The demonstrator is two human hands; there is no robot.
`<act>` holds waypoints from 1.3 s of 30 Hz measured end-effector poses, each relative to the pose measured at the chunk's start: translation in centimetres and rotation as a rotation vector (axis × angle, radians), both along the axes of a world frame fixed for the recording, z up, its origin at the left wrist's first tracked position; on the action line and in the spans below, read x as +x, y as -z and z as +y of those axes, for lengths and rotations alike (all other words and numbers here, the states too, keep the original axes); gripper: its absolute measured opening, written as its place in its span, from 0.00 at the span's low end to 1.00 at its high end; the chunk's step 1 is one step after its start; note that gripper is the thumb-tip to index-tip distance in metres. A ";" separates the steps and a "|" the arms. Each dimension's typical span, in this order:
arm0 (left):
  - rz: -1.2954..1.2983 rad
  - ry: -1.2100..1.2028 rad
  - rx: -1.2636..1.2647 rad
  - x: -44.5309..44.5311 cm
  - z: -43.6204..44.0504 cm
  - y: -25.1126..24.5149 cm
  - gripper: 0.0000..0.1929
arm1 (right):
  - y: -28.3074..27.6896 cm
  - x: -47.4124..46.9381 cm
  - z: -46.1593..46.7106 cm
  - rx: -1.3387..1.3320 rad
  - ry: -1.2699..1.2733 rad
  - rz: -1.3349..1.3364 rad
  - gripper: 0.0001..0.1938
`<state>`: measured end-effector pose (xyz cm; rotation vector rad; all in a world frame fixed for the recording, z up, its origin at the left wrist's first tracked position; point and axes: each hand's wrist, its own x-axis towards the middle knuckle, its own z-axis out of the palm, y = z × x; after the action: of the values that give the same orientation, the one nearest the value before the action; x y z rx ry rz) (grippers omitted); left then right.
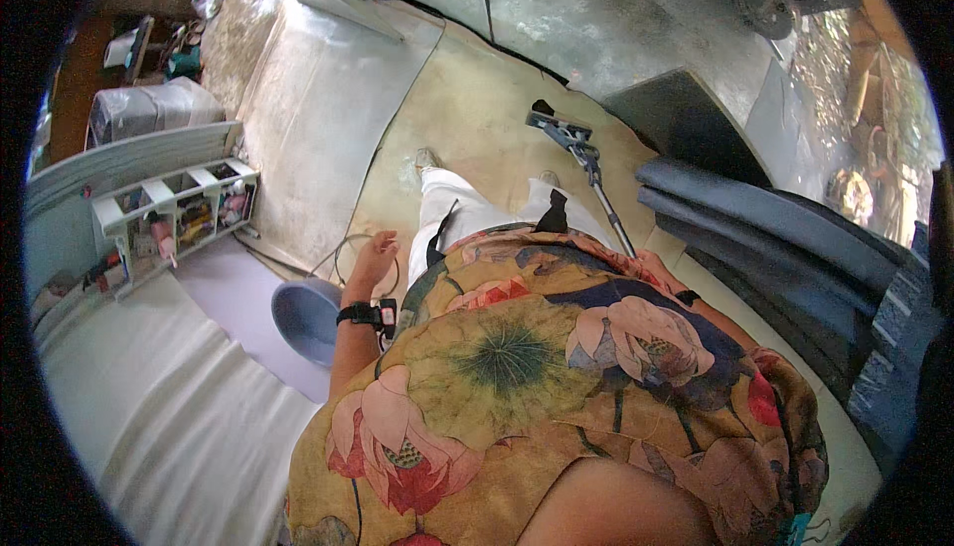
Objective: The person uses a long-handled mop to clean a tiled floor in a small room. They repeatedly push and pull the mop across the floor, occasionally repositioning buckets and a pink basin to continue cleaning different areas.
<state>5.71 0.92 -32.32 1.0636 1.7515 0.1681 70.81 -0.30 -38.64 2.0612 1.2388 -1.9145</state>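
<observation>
My right hand (656,266) is at the upper end of the visible metal pole of a mop (613,218), closed around it, partly hidden by my floral shirt. The pole slants up and to the left to a flat dark mop head (559,125), which rests on the pale floor beyond my feet. To the left of my body hangs my left hand (378,252), its fingers loosely curled and nothing seen in them. A blue-grey plastic basin (307,320) lies beside my left forearm, its opening tilted. A thin cable (341,252) loops behind that hand.
Dark rolled or folded padding (760,237) stands on the right, with a dark board (686,125) behind it. On the left are a white compartment shelf (179,211) with bottles and small items, and a bed or covered surface with a pale sheet (186,389). A plastic sheet (320,91) covers a surface ahead.
</observation>
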 end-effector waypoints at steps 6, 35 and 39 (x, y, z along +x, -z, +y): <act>-0.136 -0.064 0.158 -8.6 9.5 -3.6 0.18 | -2.4 -8.6 1.4 -0.083 0.426 0.185 0.11; -0.965 0.936 0.398 5.4 30.7 -21.4 0.35 | -25.6 -35.9 18.8 -0.003 1.371 0.820 0.09; -1.068 1.031 0.004 9.0 32.3 -19.9 0.34 | -19.7 -38.3 20.1 -0.107 1.318 1.183 0.11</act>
<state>14.74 33.26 -12.42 1.3803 0.1701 0.0562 32.54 19.82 -18.90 1.6342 -0.7034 -3.8277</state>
